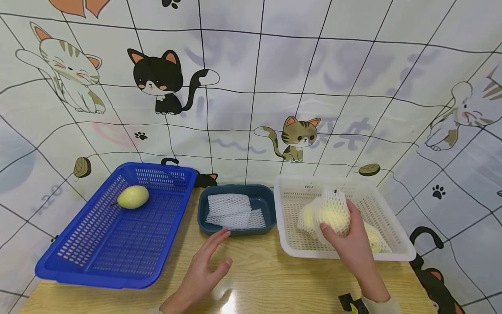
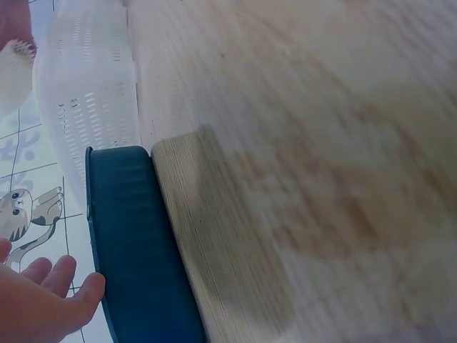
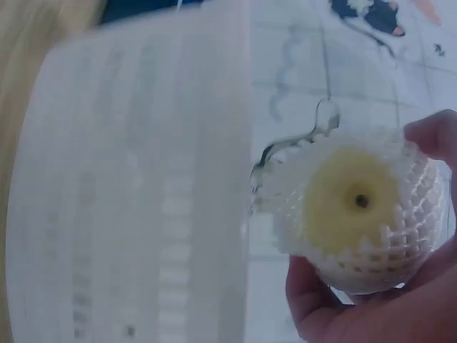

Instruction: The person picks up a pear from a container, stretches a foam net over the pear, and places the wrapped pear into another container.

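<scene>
My right hand (image 1: 351, 240) grips a pale yellow pear (image 1: 333, 216) in a white foam net sleeve, above the white basket (image 1: 288, 246). In the right wrist view the bare end of the pear (image 3: 350, 193) shows through the sleeve's opening. Below it in the basket lie other sleeved pears (image 1: 374, 237), partly hidden by the hand. My left hand (image 1: 201, 266) holds nothing, its fingers spread near the front rim of the dark teal tray (image 1: 237, 232). White foam net sleeves (image 1: 229, 209) lie flat in that tray.
At the left stands a blue basket (image 1: 133, 244) with one unwrapped pear (image 1: 133, 197) inside. A wooden table (image 1: 266, 279) bears all three containers. Behind them hangs a cloth printed with cats (image 1: 158, 83). A small black object (image 1: 351, 304) is by the right wrist.
</scene>
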`<action>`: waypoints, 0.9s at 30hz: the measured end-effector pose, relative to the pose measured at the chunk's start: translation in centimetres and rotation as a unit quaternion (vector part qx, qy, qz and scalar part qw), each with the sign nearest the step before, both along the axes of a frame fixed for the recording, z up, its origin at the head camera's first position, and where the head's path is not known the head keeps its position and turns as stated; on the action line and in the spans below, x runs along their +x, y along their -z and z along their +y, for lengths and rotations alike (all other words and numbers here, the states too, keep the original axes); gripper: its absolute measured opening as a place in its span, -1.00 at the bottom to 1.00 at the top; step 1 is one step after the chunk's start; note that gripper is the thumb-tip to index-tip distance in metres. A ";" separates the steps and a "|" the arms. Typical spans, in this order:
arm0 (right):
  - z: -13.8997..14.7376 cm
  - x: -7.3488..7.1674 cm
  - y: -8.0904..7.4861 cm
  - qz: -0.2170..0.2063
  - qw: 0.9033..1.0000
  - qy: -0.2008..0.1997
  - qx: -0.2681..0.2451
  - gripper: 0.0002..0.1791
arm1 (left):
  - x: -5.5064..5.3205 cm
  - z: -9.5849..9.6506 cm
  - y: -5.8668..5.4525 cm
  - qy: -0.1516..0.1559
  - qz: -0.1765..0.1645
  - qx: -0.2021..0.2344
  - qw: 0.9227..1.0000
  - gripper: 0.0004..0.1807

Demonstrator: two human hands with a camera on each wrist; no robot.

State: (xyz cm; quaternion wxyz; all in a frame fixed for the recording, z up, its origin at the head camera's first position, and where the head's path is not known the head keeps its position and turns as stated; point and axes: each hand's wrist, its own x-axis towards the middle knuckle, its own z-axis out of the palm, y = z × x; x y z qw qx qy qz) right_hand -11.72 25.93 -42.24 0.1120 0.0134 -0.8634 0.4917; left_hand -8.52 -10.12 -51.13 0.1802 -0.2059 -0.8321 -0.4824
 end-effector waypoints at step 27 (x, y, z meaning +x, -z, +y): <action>5.2 -3.6 2.3 -0.201 0.921 -0.004 0.335 0.21 | -0.4 0.2 0.1 -0.007 -0.027 -0.017 0.999 -0.32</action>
